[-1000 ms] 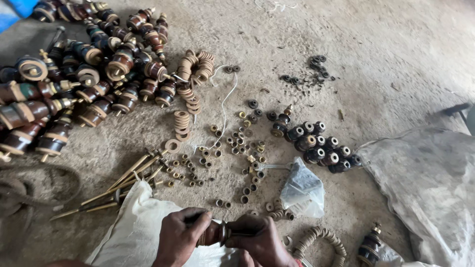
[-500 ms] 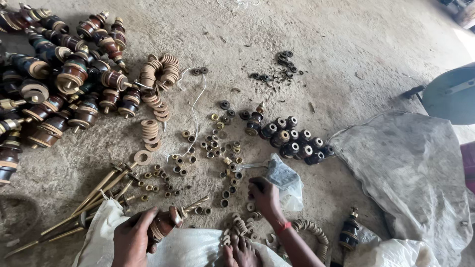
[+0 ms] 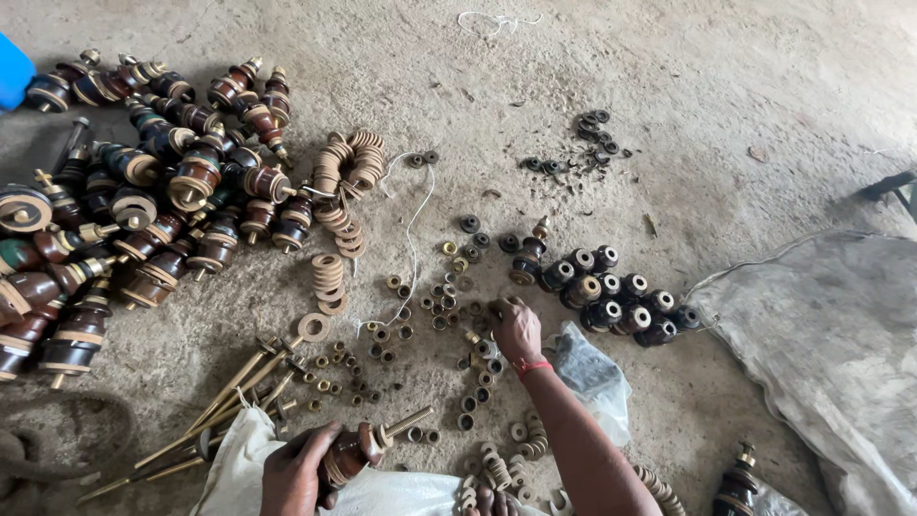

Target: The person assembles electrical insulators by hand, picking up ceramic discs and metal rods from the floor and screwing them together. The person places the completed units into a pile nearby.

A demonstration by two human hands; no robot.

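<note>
Dusty grey concrete floor (image 3: 726,86) fills the frame, strewn with hardware. At the lower left, the left hand (image 3: 294,470) is closed around a brown ceramic insulator (image 3: 351,452) with a threaded brass stud sticking out toward the right; it rests over a white sack (image 3: 234,468). The right hand (image 3: 517,329), with a red band at the wrist, reaches up to the frame's centre, fingers curled down onto a scatter of small brass nuts (image 3: 435,306); whether it has one pinched cannot be told. Just right of that hand lies a clear plastic bag (image 3: 590,368) of dark small parts, and beyond it a cluster of dark insulator caps (image 3: 611,296). A large heap of assembled brown insulators (image 3: 143,210) fills the upper left, with strings of tan washers (image 3: 346,177) beside it. Long brass rods (image 3: 224,397) lie at the lower left, near the sack. A grey cloth (image 3: 821,354) covers the right edge.
</note>
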